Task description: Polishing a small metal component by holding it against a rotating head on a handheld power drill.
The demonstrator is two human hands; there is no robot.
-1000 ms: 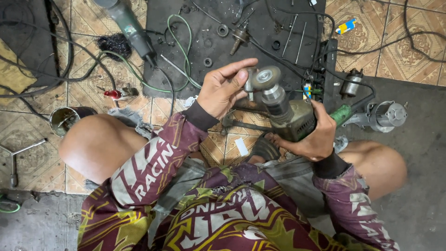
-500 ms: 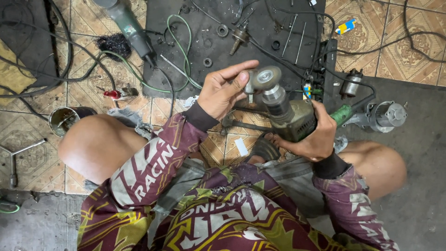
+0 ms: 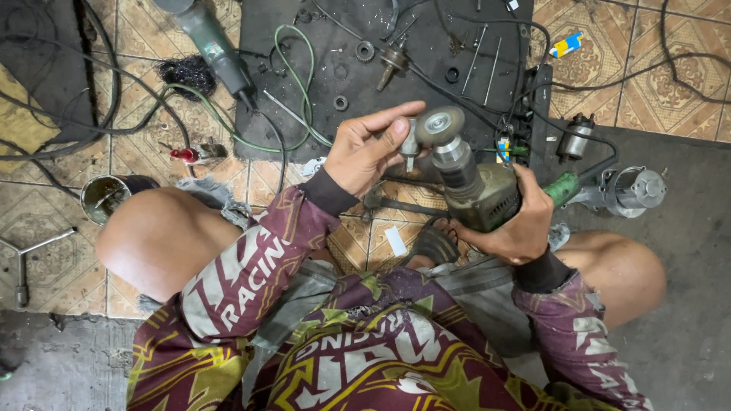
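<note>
You sit on a tiled floor (image 3: 61, 281) with a dark mat (image 3: 426, 91) on it; left of the mat lie a grinder (image 3: 209, 46), a tin can (image 3: 106, 196); washers, rods on it.

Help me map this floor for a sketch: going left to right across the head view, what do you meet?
T-shaped wrench → metal can → left hand → grinder → right hand → grey motor housing.
</note>
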